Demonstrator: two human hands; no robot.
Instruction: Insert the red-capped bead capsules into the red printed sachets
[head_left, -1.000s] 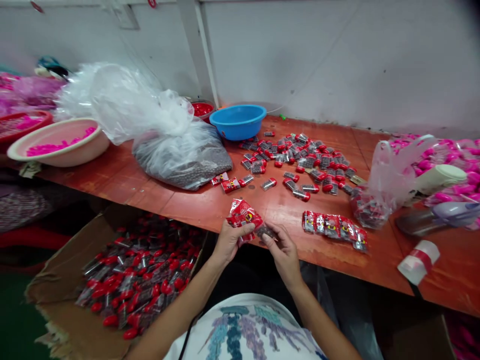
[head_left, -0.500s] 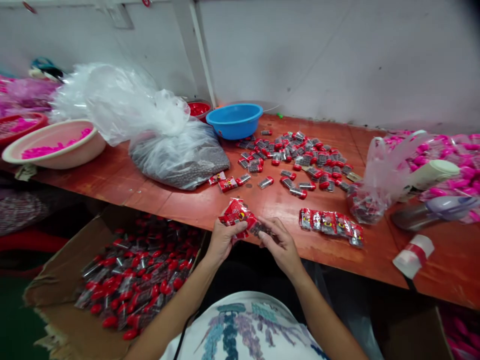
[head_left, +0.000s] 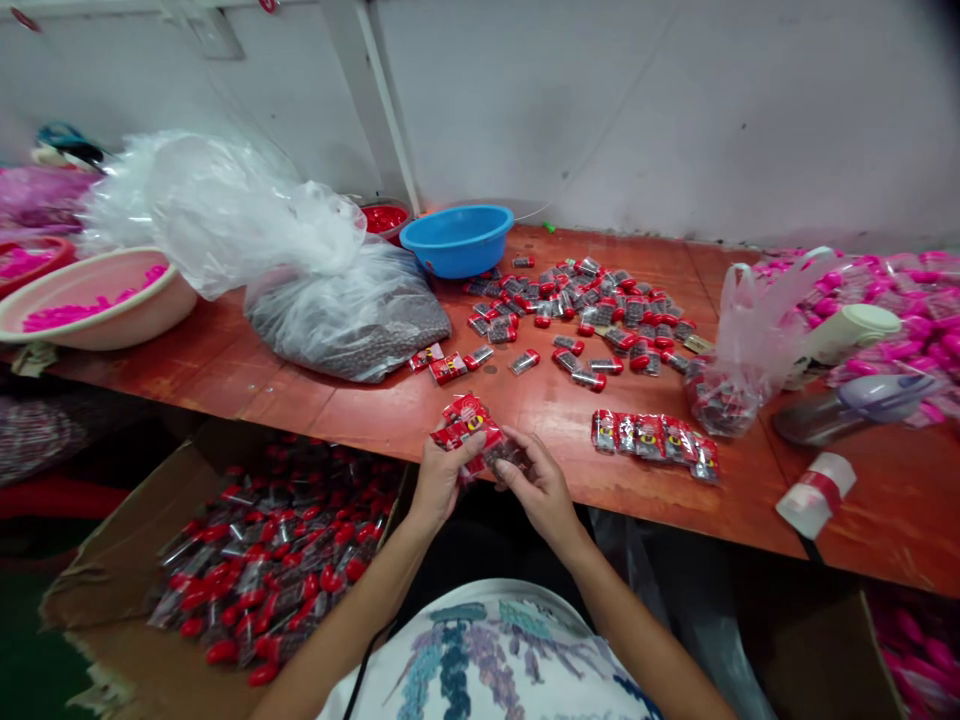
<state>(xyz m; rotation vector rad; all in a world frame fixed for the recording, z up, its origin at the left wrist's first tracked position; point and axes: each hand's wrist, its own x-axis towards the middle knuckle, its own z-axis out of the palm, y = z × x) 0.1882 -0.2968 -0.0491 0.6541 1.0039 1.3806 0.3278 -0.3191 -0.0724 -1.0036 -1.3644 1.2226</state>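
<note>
My left hand [head_left: 441,478] is closed on several small red printed packets [head_left: 466,415] just over the table's front edge. My right hand [head_left: 541,488] pinches the dark, see-through end of a packet beside them, fingers and thumb together. To the right, a row of red packets [head_left: 651,437] lies overlapping on the table. Two more red packets [head_left: 448,368] rest beyond my hands. Farther back spreads a pile of small clear containers [head_left: 592,300] with red caps and dark contents.
A large clear bag [head_left: 352,315] of dark grains and a blue basin [head_left: 457,245] stand on the red table [head_left: 315,405]. Below left is a cardboard box [head_left: 112,600] of red-capped containers. Rightward are a plastic bag [head_left: 739,370], a bottle [head_left: 847,405] and a white roll [head_left: 814,497].
The whole view has shifted slightly. Both hands stay together over the table edge, still holding the packets, with only a small movement of the fingers.
</note>
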